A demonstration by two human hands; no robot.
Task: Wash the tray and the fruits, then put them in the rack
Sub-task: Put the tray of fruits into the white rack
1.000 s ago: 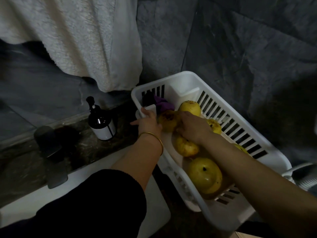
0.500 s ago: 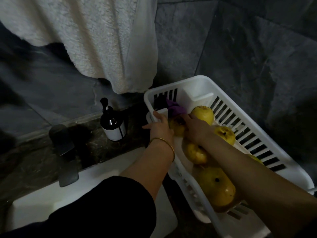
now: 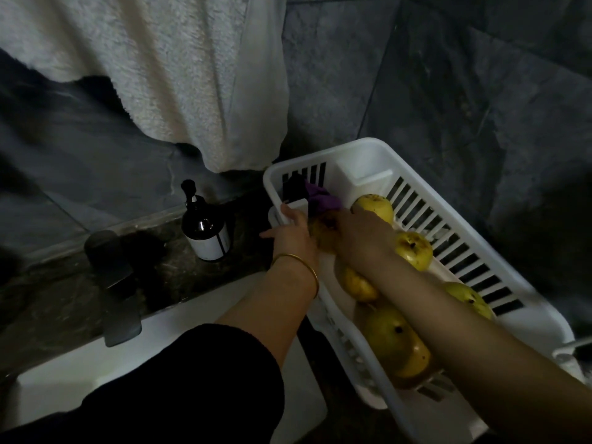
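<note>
Right hand [image 3: 362, 238] farther up diagonal rack [image 3: 368, 149], grip round fruit [image 3: 323, 229]; left hand's [image 3: 296, 235] grip round tray [image 3: 298, 205].

- Rack [image 3: 346, 147]: white, slatted, sitting to the right of the white sink [image 3: 96, 363].
- Tray [image 3: 299, 205]: white, lying inside the rack under the fruit. Your left hand [image 3: 293, 233], with a gold bangle [image 3: 301, 267] at the wrist, is gripping its far corner, thumb on top.
- Yellow fruits [image 3: 413, 249]: five are lying along the tray.
- Browned fruit [image 3: 323, 232]: your right hand [image 3: 362, 238] is curling over it at the tray's far end.
- Purple cloth [image 3: 318, 197]: bunching in the rack's far corner.
- Dark bottle [image 3: 205, 232]: white label, standing upright left of the rack.
- Towel [image 3: 179, 75]: pale, hanging against the grey wall above.
</note>
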